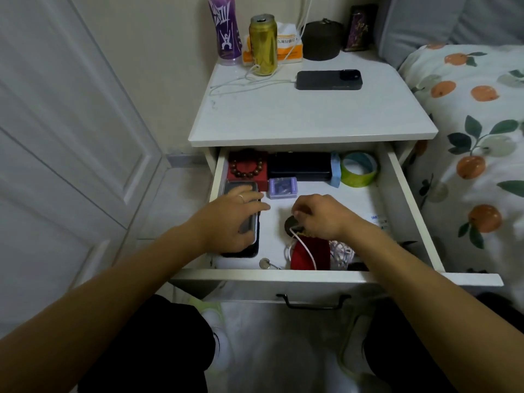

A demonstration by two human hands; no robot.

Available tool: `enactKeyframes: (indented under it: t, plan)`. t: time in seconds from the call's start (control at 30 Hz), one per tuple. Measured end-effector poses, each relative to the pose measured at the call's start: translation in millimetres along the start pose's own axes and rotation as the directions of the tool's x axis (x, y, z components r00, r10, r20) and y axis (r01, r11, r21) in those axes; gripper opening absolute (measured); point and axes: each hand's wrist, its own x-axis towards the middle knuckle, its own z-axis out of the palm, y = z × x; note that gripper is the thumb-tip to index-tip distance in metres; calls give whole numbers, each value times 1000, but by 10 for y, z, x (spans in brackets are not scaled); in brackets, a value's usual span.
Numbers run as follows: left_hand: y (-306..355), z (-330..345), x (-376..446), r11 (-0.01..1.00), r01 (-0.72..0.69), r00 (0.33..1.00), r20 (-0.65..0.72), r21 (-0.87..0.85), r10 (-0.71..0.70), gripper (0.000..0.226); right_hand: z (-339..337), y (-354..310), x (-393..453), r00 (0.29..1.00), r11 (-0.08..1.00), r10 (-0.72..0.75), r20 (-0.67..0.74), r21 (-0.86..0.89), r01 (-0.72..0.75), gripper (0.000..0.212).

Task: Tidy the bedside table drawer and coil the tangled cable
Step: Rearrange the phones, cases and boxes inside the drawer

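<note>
Head view shows the right hand [320,215] pinching the white cable [304,248] near a dark round plug [290,225], while the left hand [236,215] rests, fingers spread, on a dark flat case [241,252] at the drawer's [408,205] left. The cable trails over a red pouch [320,255] into a tangle [341,252] at the front right corner. Best to lift the plug end slowly, freeing the cable from the pouch, before winding even loops.

— What stood around the flat black phone [329,79]?
— Behind it sat a round dark lidded jar [321,41]; far-left, a gold drink can [263,44] and a purple printed bottle [224,29].
</note>
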Motion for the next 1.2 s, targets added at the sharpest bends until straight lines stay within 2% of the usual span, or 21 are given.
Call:
enactKeyframes:
  t: [0.07, 0.13, 0.23, 0.3, 0.33, 0.4, 0.47, 0.6, 0.73, 0.8, 0.87, 0.97, 1.07, 1.2]
  plan:
    - [139, 12, 38, 984, 40, 997, -51, -174, -49, 45, -49, 100, -87, 1000, 999, -3, 5, -36, 3, 27]
    - [289, 48, 124, 948, 116, 993, 55, -296, -105, 33, -66, 183, -147, 996, 997, 37, 75, -77, -31, 29]
    - [452, 154, 314, 907, 228, 963, 217, -354, -158, 27, -26, 238, -182, 971, 984, 112, 213, -160, -78, 44]
    - [516, 218, 418, 878, 291, 947, 248, -380, -206, 26, -5, 228, -188, 957, 981, 145, 252, -163, -106, 57]
    - [537, 246, 461, 852, 329, 937, 253, -408, -242, 26, -10, 228, -191, 957, 981, 147, 249, -162, -108, 56]
    - [563, 264, 525, 781, 377, 924, 262, -498, -279, 21, -38, 233, -197, 969, 983, 125, 211, -159, -92, 43]
    - [586, 251, 555, 735, 359, 932, 270, -576, -243, 14, -116, 259, -215, 981, 988, 100, 168, -136, -77, 30]
    - [600, 191, 505, 733, 323, 940, 293, -599, -175, 33, -296, 315, -288, 993, 996, 83, 87, -41, -80, 17]
    - [579, 136, 471, 644, 354, 934, 215, -679, -286, 24, -387, 374, -364, 998, 997, 55, 23, 55, -57, 9]
    - [548, 140, 465, 666, 314, 934, 95, -677, -344, 17, -415, 391, -388, 999, 996, 47, -19, 78, -46, 10]
    - [517, 150, 452, 745, 258, 947, 7, -615, -322, 10, -457, 414, -403, 994, 990, 66, -87, 129, -54, 8]
    - [524, 177, 445, 808, 238, 963, 23, -539, -268, 15, -495, 469, -398, 978, 985, 109, -176, 153, -83, 7]
    - [533, 205, 461, 856, 253, 960, 6, -450, -281, 23, -452, 526, -334, 953, 989, 144, -267, 82, -126, 11]
    - [585, 224, 447, 872, 248, 964, 23, -423, -263, 23, -361, 613, -235, 949, 977, 204, -239, -16, -214, 18]
